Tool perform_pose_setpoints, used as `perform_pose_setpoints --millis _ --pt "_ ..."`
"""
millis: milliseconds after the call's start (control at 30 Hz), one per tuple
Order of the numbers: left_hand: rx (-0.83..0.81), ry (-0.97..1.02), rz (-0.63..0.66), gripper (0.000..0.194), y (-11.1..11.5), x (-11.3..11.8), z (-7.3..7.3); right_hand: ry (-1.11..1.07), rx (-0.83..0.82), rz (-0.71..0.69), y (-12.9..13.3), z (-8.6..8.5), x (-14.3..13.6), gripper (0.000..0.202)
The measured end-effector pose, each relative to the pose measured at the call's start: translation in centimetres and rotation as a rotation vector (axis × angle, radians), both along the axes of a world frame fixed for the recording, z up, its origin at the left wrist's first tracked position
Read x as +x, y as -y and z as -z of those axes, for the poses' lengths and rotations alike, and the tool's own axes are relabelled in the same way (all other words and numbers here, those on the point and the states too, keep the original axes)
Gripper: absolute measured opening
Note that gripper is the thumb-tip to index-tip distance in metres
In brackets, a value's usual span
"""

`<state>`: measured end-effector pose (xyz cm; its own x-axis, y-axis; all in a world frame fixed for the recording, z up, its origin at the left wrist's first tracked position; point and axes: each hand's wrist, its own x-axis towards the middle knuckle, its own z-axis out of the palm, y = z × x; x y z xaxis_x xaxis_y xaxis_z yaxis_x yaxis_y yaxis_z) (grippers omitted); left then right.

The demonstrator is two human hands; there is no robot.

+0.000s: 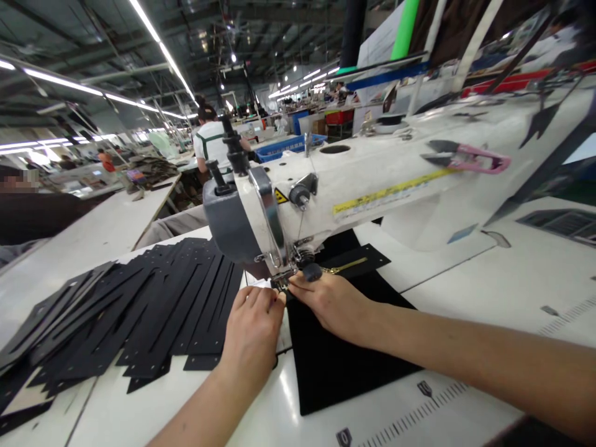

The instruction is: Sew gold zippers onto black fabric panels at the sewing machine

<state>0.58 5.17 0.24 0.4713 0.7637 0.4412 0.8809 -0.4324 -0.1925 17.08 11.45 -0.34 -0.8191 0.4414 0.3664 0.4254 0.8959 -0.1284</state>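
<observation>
A black fabric panel (344,366) lies under the needle area of a white sewing machine (391,180). Across it runs a black strip with a gold zipper (352,265). My left hand (254,323) is closed, thumb and fingertips pinching the panel's left edge just in front of the presser foot (282,277). Close on the right, my right hand (338,304) has its fingers bunched together on the strip and panel beside the foot. The exact spot under the needle is partly hidden by my fingertips.
Many overlapping black strips with small holes (158,304) spread over the table at left. Pink-handled thread snips (465,156) rest on the machine arm. A ruler scale (410,416) marks the front edge. Beyond are a blue basket (288,148) and a person in white (212,143).
</observation>
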Motion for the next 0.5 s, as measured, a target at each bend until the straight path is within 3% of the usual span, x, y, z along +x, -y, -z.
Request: perform_pose_setpoints --millis 500 --pt "0.014 0.076 0.011 0.015 -0.68 -0.52 0.63 -0.023 -0.028 -0.044 -0.92 0.21 0.08 0.031"
